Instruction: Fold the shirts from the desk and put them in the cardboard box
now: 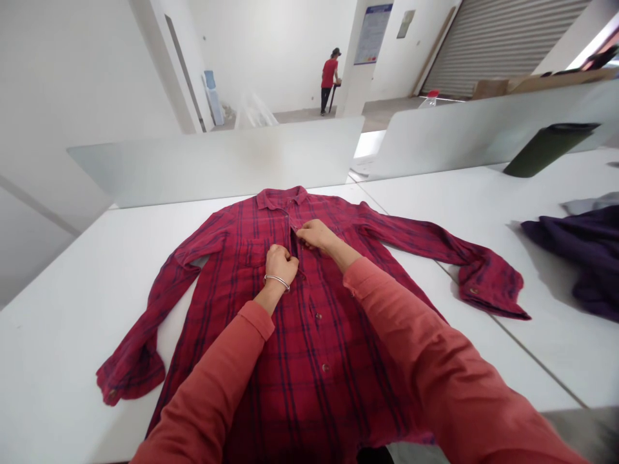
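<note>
A red plaid shirt (271, 374) with dark blue stripes lies front side up, its collar pointing away from me and both sleeves spread out. Along its front, my left hand (282, 264) pinches the placket beside the chest pocket (253, 252). My right hand (314, 235) pinches the other edge of the front opening, a little higher and to the right. Between the two hands the front gapes in a narrow slit. Lower down, buttons (325, 368) show on the placket. Whatever small part sits inside my fingertips is hidden.
The shirt rests on a white table (53, 322) with a frosted divider (217, 161) behind it. To the right are a dark purple garment (580, 251) and a dark green cylinder (546, 151). A person in a red top (329, 74) stands far back.
</note>
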